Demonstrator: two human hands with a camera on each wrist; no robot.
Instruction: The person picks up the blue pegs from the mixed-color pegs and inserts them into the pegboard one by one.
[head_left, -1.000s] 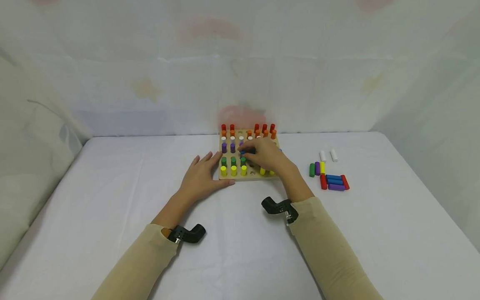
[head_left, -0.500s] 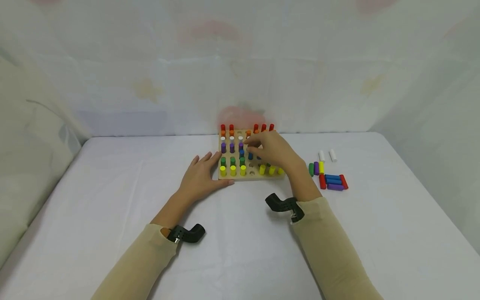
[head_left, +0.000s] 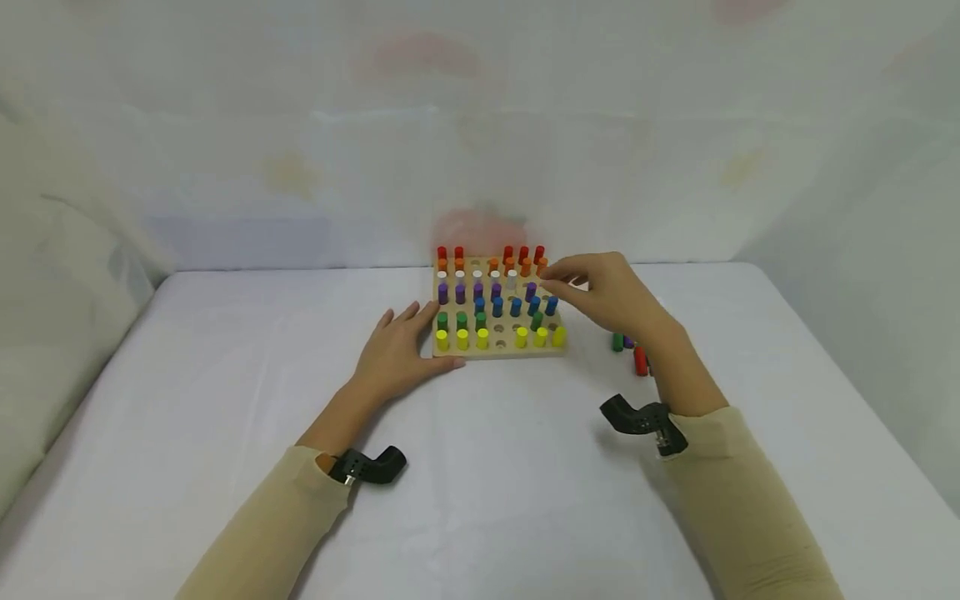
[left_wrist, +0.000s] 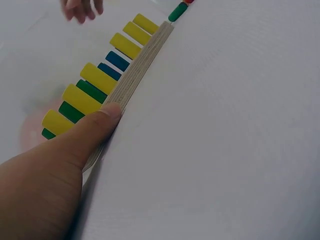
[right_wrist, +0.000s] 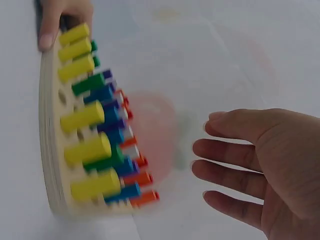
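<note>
A person sits at a table covered with a white cloth, both forearms in beige sleeves reaching forward. A wooden pegboard lies flat near the far middle of the table, filled with upright coloured pegs in rows: red and orange at the back, then white, purple, blue, green, and yellow along the near edge. Several holes stand unfilled.

The left hand lies palm down on the cloth against the board's near left corner, fingers straight and slightly spread. Its thumb presses on the board's near edge, just below the yellow pegs. It holds nothing.

The right hand hovers above the board's right side, raised off the pegs, wrist angled up and fingers pointing left. In the right wrist view the fingers are extended and loosely apart with the palm bare, so the hand looks unloaded; that view is blurred, though, so a small peg at the fingertips cannot be fully ruled out.

To the right of the board, partly hidden behind the right forearm, loose pegs lie on their sides on the cloth; green and red ones show.

A small black camera mount is strapped at each wrist. Pale draped fabric with faint pink and yellow blotches forms the backdrop behind and beside the table.
</note>
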